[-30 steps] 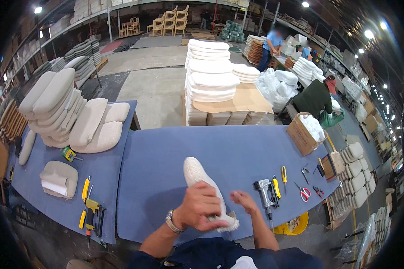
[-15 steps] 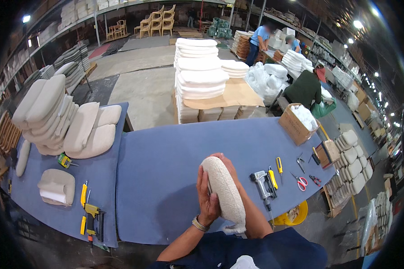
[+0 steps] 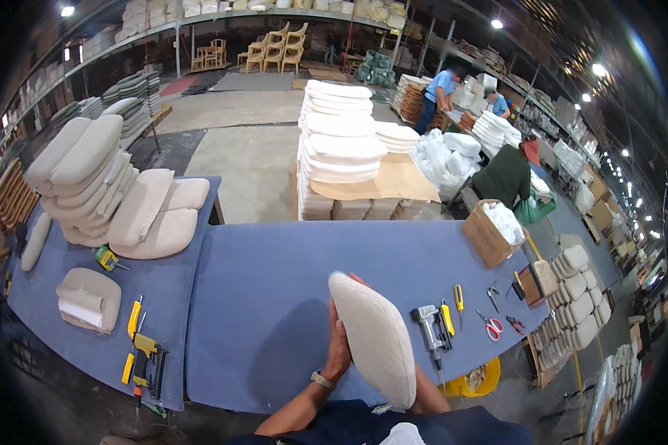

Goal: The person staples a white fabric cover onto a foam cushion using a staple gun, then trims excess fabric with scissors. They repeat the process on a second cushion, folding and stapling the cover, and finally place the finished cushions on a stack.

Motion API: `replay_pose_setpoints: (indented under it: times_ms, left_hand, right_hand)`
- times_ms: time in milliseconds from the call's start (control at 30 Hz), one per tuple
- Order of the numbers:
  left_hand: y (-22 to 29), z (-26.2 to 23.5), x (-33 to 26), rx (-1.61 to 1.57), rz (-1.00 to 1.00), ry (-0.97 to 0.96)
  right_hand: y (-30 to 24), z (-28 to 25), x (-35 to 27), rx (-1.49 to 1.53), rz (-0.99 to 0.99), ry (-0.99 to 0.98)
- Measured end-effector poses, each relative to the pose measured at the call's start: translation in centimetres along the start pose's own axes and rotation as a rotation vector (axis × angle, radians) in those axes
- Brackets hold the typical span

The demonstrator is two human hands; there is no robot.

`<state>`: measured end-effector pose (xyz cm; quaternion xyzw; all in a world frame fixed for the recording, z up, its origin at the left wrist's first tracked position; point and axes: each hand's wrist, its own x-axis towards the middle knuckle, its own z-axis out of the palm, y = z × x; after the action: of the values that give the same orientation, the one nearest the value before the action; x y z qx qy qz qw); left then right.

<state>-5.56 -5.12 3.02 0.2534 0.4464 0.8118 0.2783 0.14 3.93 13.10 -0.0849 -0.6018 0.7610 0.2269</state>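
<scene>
An off-white upholstered cushion [image 3: 375, 337] is held up on edge above the blue-covered table [image 3: 274, 282], its broad face now showing. Along its left edge my left hand [image 3: 338, 345] grips it, a metal-banded watch on that wrist. Most of my right hand [image 3: 358, 279] lies behind the cushion; only a bit of it shows past the top edge, and the forearm comes out at the lower right. Loose fabric hangs at the cushion's bottom end. To the right of the cushion lie a silver staple gun [image 3: 429, 330] and a yellow-handled tool [image 3: 447, 317].
A screwdriver [image 3: 459, 300], red-handled scissors [image 3: 491, 327] and pliers lie rightward, near a cardboard box [image 3: 490, 245]. On the left table are stacked cushions [image 3: 89, 185], a folded cushion cover [image 3: 96, 297] and a yellow-black staple gun [image 3: 148, 363]. Below the right edge sits a yellow bucket [image 3: 486, 380]. Other people work beyond.
Both hands have turned the cushion so its broad face shows instead of its narrow side. The fingers of my right hand are more hidden. The view has shifted slightly.
</scene>
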Motion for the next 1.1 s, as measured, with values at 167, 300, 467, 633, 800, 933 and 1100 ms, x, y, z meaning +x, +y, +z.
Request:
replay_pose_setpoints:
  times_ms: [167,300,467,633,800,933,1100]
  left_hand:
    - [1.3,-1.9,1.5,0.522,0.386,0.053]
    - [-3.5,-2.9,0.5,0.720,0.150,0.034]
    - [-10.1,-7.7,-2.2,0.838,0.035,-0.007]
    - [-7.4,-8.3,-2.2,0.868,-0.168,0.017]
    - [-2.4,-11.0,1.1,0.873,0.016,0.175]
    - [7.2,-12.9,4.8,1.032,0.322,0.321]
    - [16.9,-11.5,4.0,1.084,0.392,0.205]
  right_hand:
    - [1.2,-0.9,2.7,-0.224,-0.036,-0.170]
    - [7.4,-4.6,3.0,-0.345,0.244,-0.148]
    - [12.0,-6.6,3.1,-1.154,0.209,0.057]
    - [11.8,-11.0,4.4,-1.144,0.436,0.105]
    - [9.4,-7.3,2.0,-1.121,0.328,0.079]
    - [7.5,-6.4,0.8,-1.032,0.147,-0.035]
    - [0.9,-6.8,2.0,-0.933,-0.002,-0.359]
